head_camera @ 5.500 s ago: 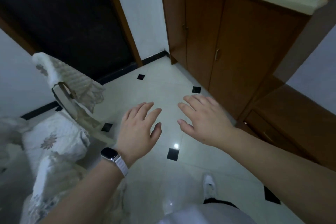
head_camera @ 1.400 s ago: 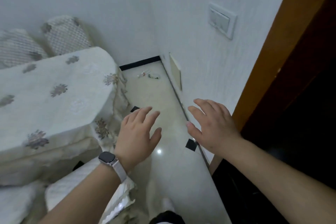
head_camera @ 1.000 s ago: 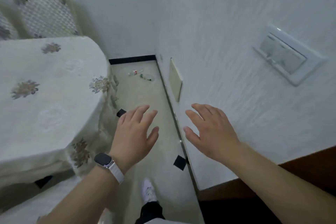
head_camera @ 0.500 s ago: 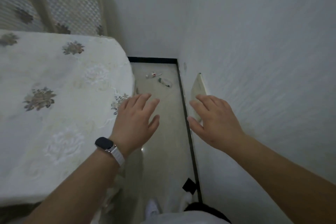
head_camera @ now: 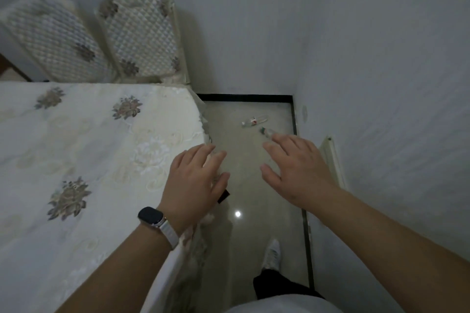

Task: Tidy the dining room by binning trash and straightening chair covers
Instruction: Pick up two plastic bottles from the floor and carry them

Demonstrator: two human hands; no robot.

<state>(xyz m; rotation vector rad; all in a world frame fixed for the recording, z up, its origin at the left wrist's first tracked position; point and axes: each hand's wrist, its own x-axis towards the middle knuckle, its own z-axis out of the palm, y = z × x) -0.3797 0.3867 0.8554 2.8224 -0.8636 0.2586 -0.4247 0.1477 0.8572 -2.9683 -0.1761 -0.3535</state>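
Trash (head_camera: 254,121), two small bottle-like pieces, lies on the floor (head_camera: 267,211) just beyond your right hand (head_camera: 297,170). Both hands are spread, holding nothing. Crouching in this narrow gap, your left hand (head_camera: 195,180) could snag the tablecloth (head_camera: 101,147) beside it, dragging it askew.

A single wide-angle view from a camera worn on the person's head, tilted steeply forward and down. Both forearms enter from the bottom edge, with the left hand (head_camera: 195,178) and right hand (head_camera: 297,173) close to the lens near the centre. The view faces along a narrow strip of floor (head_camera: 254,193) towards a room corner. A cloth-covered worktop (head_camera: 89,160) fills the left side and a white wall (head_camera: 381,71) the right. Two covered chair backs (head_camera: 142,35) stand farthest off, upper left. A shoe (head_camera: 272,254) shows almost directly below.
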